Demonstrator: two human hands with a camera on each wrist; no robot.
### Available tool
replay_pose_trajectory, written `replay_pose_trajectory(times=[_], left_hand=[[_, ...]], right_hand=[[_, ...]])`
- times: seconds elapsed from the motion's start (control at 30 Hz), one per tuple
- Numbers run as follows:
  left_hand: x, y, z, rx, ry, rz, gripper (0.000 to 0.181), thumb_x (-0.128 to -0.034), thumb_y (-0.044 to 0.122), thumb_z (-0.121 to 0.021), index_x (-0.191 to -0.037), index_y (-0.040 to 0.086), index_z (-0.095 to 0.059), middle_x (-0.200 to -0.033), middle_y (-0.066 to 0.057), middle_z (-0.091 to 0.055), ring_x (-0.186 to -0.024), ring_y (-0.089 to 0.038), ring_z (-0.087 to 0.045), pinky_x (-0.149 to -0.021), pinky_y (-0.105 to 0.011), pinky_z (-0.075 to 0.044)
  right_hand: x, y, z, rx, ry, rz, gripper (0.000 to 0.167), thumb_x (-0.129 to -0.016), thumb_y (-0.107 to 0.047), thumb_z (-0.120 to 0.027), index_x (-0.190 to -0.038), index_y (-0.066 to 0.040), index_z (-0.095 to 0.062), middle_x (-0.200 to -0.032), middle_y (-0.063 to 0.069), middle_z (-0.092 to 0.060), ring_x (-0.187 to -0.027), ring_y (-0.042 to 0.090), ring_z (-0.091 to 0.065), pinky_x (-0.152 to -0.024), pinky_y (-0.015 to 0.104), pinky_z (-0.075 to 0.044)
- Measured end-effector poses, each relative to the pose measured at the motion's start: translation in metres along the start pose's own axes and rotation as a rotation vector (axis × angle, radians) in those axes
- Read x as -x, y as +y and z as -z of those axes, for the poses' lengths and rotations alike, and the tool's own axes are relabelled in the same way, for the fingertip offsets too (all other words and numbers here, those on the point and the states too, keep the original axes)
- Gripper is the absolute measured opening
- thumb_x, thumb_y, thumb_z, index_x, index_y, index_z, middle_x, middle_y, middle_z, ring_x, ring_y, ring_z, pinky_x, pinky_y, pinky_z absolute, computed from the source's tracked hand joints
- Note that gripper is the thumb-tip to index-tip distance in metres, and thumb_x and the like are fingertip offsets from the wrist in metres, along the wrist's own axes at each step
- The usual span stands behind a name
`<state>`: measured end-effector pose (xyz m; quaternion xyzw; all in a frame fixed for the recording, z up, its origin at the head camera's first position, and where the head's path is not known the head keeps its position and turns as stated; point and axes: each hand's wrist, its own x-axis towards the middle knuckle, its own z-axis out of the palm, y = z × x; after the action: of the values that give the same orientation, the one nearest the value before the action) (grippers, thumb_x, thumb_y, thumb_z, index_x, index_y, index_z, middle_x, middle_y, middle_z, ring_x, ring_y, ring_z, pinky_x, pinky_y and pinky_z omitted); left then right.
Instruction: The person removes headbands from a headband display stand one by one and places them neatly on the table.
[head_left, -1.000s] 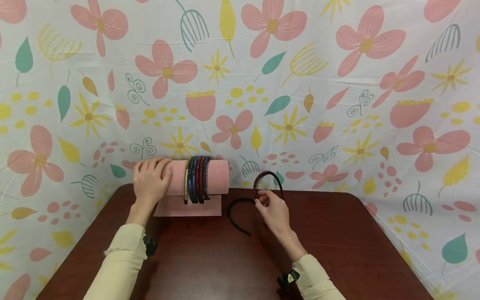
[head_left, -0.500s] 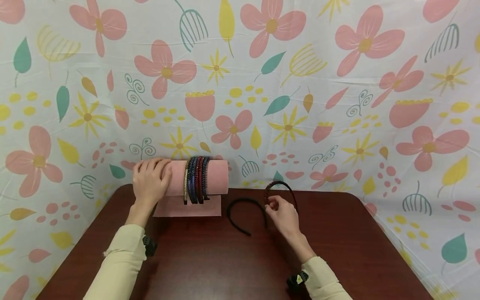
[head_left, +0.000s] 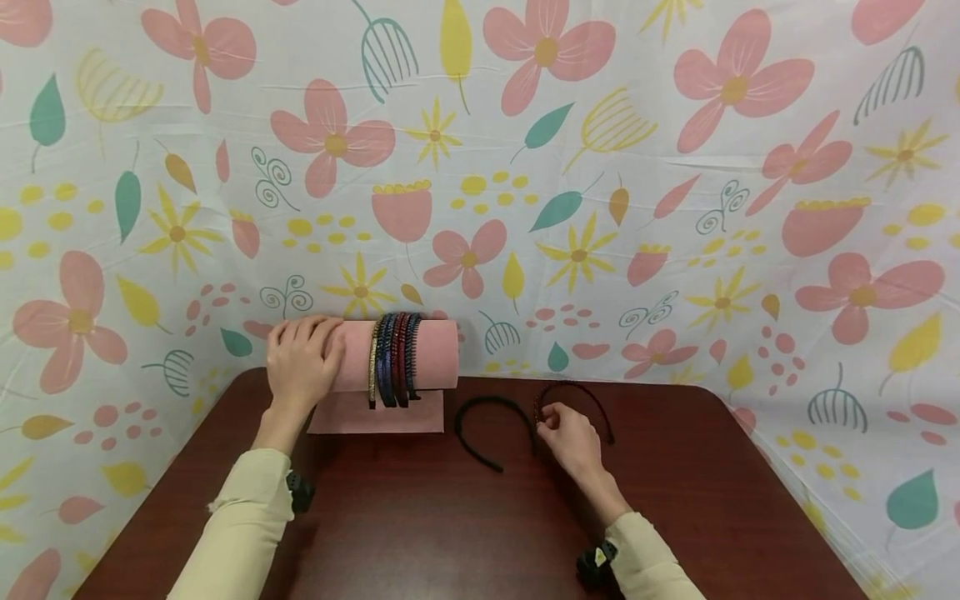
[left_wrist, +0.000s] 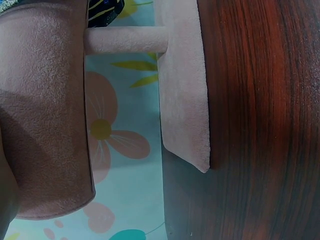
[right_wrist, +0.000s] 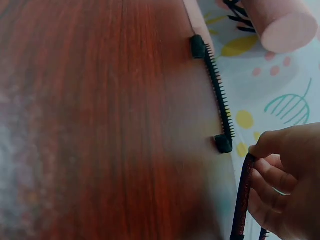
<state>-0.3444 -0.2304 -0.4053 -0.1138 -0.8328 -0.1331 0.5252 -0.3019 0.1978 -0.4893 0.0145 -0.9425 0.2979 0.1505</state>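
Observation:
A pink cylindrical holder on a flat base stands at the table's back left, with several headbands around its middle. The left hand rests over the holder's left end, fingers on top and thumb in front. At the right, the right hand pinches one end of a dark red toothed headband, low at the table. Beside it on the left lies a black headband. In the right wrist view, thumb and fingertips of the right hand meet at the dark red band.
The dark wooden table ends at the back against a flowered cloth. The holder's pink base lies near that back edge.
The right hand has moved right and down with the dark red headband, which has gone from upright beside the black one to low at the table. The left hand stays put.

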Motion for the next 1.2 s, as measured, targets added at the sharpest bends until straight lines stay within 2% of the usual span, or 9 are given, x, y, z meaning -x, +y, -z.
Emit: replay_pose_trajectory(times=[0.27, 0.6, 0.83, 1.0, 1.2], left_hand=[[0.000, -0.001, -0.001, -0.008, -0.014, 0.002, 0.041, -0.0989, 0.040, -0.046, -0.111, 0.013, -0.075, -0.110, -0.013, -0.072, -0.103, -0.035, -0.064, -0.102, -0.056, -0.041], [-0.001, 0.000, 0.000, 0.001, -0.007, 0.013, 0.039, -0.0979, 0.040, -0.049, -0.111, 0.013, -0.075, -0.110, -0.012, -0.072, -0.104, -0.035, -0.064, -0.104, -0.055, -0.040], [0.002, 0.002, 0.000, 0.003, -0.021, 0.013, 0.038, -0.0981, 0.038, -0.050, -0.112, 0.013, -0.075, -0.111, -0.013, -0.072, -0.104, -0.035, -0.064, -0.104, -0.056, -0.040], [0.001, 0.002, 0.000, 0.006, -0.010, 0.007, 0.039, -0.0984, 0.039, -0.048, -0.111, 0.013, -0.075, -0.110, -0.013, -0.072, -0.103, -0.036, -0.064, -0.103, -0.056, -0.040], [0.002, 0.003, 0.003, 0.010, 0.002, 0.002, 0.038, -0.0977, 0.037, -0.050, -0.111, 0.012, -0.075, -0.109, -0.014, -0.072, -0.103, -0.037, -0.064, -0.102, -0.058, -0.041]], right_hand=[[-0.007, 0.007, -0.011, 0.048, -0.056, -0.018, 0.025, -0.089, -0.019, -0.068, -0.110, -0.007, -0.072, -0.091, 0.004, -0.073, -0.066, 0.013, -0.063, -0.057, 0.034, -0.051], [-0.013, 0.005, -0.021, 0.015, -0.082, -0.045, 0.029, -0.092, -0.018, -0.066, -0.117, -0.003, -0.070, -0.100, 0.011, -0.074, -0.075, 0.019, -0.068, -0.061, 0.037, -0.054], [-0.007, 0.005, -0.020, -0.022, -0.048, -0.068, 0.027, -0.093, -0.020, -0.066, -0.115, -0.006, -0.072, -0.101, 0.009, -0.073, -0.082, 0.021, -0.069, -0.066, 0.039, -0.055], [0.000, 0.000, -0.012, -0.063, -0.005, -0.028, 0.023, -0.093, -0.020, -0.067, -0.111, -0.008, -0.073, -0.103, 0.009, -0.071, -0.090, 0.025, -0.067, -0.072, 0.041, -0.054], [0.006, -0.014, -0.006, -0.099, 0.009, 0.034, 0.019, -0.095, -0.021, -0.065, -0.110, -0.012, -0.073, -0.104, 0.005, -0.070, -0.098, 0.026, -0.063, -0.078, 0.044, -0.053]])
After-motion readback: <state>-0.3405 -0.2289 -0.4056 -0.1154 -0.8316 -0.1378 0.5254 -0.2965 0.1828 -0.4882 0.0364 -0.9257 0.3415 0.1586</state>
